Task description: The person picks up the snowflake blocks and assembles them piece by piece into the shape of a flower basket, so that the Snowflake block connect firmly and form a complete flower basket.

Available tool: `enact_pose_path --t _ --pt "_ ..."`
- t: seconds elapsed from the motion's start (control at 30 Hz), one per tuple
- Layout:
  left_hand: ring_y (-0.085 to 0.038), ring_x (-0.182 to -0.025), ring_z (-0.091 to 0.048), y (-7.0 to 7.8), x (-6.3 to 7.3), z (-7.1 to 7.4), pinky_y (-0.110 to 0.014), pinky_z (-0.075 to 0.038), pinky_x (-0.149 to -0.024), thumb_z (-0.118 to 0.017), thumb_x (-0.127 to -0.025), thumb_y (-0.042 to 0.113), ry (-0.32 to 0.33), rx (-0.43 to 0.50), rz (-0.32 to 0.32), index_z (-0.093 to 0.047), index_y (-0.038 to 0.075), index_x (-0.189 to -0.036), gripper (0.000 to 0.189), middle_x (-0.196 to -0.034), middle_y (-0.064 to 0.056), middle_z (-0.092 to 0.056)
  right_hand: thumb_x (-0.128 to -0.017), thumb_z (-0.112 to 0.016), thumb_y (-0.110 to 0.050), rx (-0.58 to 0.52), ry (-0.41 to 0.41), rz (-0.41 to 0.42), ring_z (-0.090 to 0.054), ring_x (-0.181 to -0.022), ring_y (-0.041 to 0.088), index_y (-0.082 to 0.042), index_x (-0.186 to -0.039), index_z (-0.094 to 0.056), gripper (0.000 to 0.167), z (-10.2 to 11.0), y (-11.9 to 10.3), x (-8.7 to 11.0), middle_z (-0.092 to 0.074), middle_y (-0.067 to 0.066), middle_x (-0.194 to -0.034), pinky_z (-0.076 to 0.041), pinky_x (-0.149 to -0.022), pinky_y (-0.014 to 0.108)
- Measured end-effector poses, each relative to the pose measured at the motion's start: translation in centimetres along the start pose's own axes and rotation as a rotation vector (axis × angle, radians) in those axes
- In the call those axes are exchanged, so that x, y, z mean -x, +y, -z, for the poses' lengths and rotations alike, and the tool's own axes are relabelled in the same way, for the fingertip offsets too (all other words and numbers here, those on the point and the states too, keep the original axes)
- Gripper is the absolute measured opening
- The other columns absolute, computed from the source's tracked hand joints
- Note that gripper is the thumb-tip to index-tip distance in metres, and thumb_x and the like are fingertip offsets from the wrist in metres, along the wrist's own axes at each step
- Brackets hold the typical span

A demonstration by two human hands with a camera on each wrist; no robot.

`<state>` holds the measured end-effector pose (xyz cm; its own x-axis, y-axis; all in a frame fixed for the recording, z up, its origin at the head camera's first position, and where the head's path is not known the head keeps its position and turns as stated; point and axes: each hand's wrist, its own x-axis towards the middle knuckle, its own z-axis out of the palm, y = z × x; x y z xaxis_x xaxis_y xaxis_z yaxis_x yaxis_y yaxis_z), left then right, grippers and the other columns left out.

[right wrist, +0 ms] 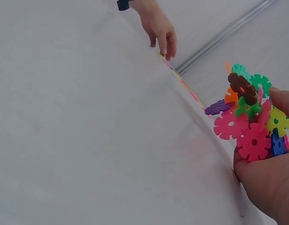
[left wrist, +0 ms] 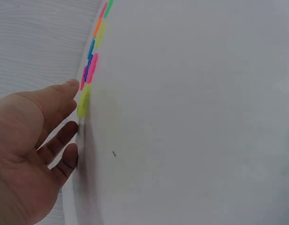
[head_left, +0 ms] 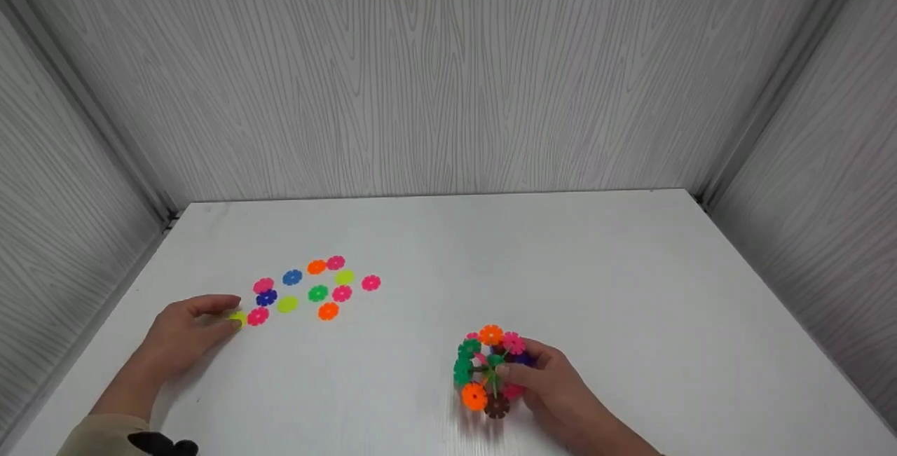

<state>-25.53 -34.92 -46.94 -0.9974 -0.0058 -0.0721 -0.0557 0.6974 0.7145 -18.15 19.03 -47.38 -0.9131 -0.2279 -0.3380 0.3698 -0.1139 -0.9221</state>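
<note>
In the head view, my right hand (head_left: 557,379) grips a ball-like cluster of joined plastic snowflake discs (head_left: 474,396) in orange, green, pink and brown. The right wrist view shows purple, blue and yellow discs in the same cluster (right wrist: 254,140), with thumb and fingers around its side. On the left, my left hand (head_left: 183,333) is low over the table, its thumb and forefinger apart around a yellow snowflake disc (head_left: 239,318). That disc (left wrist: 83,101) lies flat by the fingertips in the left wrist view; whether they touch it is unclear.
Several loose discs lie flat on the white table (head_left: 420,246), including a pink one (head_left: 258,316), a dark blue one (head_left: 266,298), a green one (head_left: 318,293) and an orange one (head_left: 328,311). Wood-grained panels (head_left: 434,78) enclose the back and sides.
</note>
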Motion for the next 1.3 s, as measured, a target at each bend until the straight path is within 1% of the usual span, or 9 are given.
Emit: enact_pose_path --t 0.17,0.27,0.37,0.43,0.57,0.77,0.93,1.1,1.3 --pt "-0.050 -0.136 -0.047 -0.2 -0.1 -0.3 -0.065 -0.044 -0.110 -0.075 -0.099 0.018 0.002 -0.056 -0.030 -0.062 0.001 -0.145 0.051 -0.142 -0.026 -0.061 -0.088 -0.087 -0.015 0.027 0.044 -0.024 -0.045 -0.143 0.031 0.007 -0.157 -0.039 0.087 -0.1 0.0 -0.1 -0.042 0.022 -0.162 -0.042 -0.115 0.045" --pt "-0.043 -0.122 -0.056 0.0 -0.1 -0.5 -0.043 -0.057 -0.099 -0.077 -0.098 0.015 0.042 -0.065 -0.049 -0.061 0.002 -0.145 0.052 -0.131 -0.022 -0.065 -0.086 -0.088 -0.014 0.031 0.069 -0.035 -0.043 -0.144 0.032 0.008 -0.158 -0.037 0.090 -0.2 -0.1 -0.2 -0.040 0.023 -0.163 -0.043 -0.114 0.046" --pt "-0.035 -0.112 -0.060 0.7 0.1 -0.6 -0.019 -0.056 -0.082 -0.078 -0.097 0.014 0.114 -0.030 -0.039 -0.060 0.002 -0.145 0.052 -0.123 -0.018 -0.066 -0.086 -0.089 -0.017 0.078 0.083 -0.035 -0.045 -0.142 0.032 0.006 -0.158 -0.040 0.090 -0.3 0.0 -0.3 -0.042 0.022 -0.162 -0.044 -0.114 0.046" --pt "-0.032 -0.109 -0.060 1.6 0.3 -0.6 -0.012 -0.053 -0.076 -0.078 -0.098 0.016 0.161 0.018 -0.031 -0.062 0.002 -0.144 0.051 -0.121 -0.018 -0.065 -0.085 -0.090 -0.020 0.111 0.088 -0.032 -0.047 -0.140 0.031 0.005 -0.157 -0.042 0.090 -0.3 0.0 -0.3 -0.045 0.021 -0.160 -0.045 -0.113 0.046" --pt "-0.029 -0.107 -0.061 5.4 0.9 -1.5 -0.016 -0.056 -0.076 -0.080 -0.098 0.027 0.191 0.108 -0.052 -0.069 0.004 -0.137 0.046 -0.122 -0.015 -0.068 -0.086 -0.089 -0.018 0.099 0.044 0.002 -0.054 -0.131 0.028 0.004 -0.154 -0.049 0.081 -0.3 0.1 -0.2 -0.053 0.018 -0.152 -0.050 -0.110 0.040" --pt "-0.024 -0.099 -0.070 14.0 2.6 -7.2 -0.024 -0.060 -0.079 -0.084 -0.094 0.018 0.074 0.322 -0.195 -0.080 0.010 -0.117 0.025 -0.110 -0.006 -0.076 -0.091 -0.083 -0.012 0.012 -0.061 0.064 -0.058 -0.122 0.022 0.007 -0.148 -0.053 0.067 0.0 0.2 -0.1 -0.057 0.015 -0.143 -0.052 -0.106 0.033" --pt "-0.020 -0.098 -0.074 19.8 4.2 -12.9 -0.027 -0.061 -0.083 -0.082 -0.095 0.015 -0.106 0.415 -0.357 -0.081 0.020 -0.115 0.021 -0.107 0.001 -0.077 -0.089 -0.085 -0.017 0.111 -0.041 0.035 -0.057 -0.124 0.024 0.004 -0.150 -0.053 0.072 -0.1 -0.2 0.0 -0.059 0.014 -0.145 -0.051 -0.108 0.037" --pt "-0.018 -0.092 -0.073 22.5 5.1 -16.8 -0.028 -0.061 -0.083 -0.078 -0.099 0.016 -0.211 0.448 -0.468 -0.081 0.017 -0.114 0.016 -0.104 0.003 -0.077 -0.089 -0.087 -0.030 0.225 -0.029 0.007 -0.058 -0.120 0.024 -0.001 -0.151 -0.055 0.076 -0.1 -0.4 0.1 -0.063 0.009 -0.142 -0.051 -0.110 0.039" --pt "-0.019 -0.087 -0.068 23.2 5.6 -18.7 -0.028 -0.060 -0.080 -0.077 -0.099 0.020 -0.223 0.469 -0.475 -0.082 0.020 -0.105 0.008 -0.099 0.007 -0.078 -0.092 -0.084 -0.029 0.213 -0.076 0.047 -0.059 -0.115 0.022 -0.003 -0.143 -0.063 0.061 0.0 -0.5 0.0 -0.068 0.008 -0.134 -0.052 -0.107 0.033"
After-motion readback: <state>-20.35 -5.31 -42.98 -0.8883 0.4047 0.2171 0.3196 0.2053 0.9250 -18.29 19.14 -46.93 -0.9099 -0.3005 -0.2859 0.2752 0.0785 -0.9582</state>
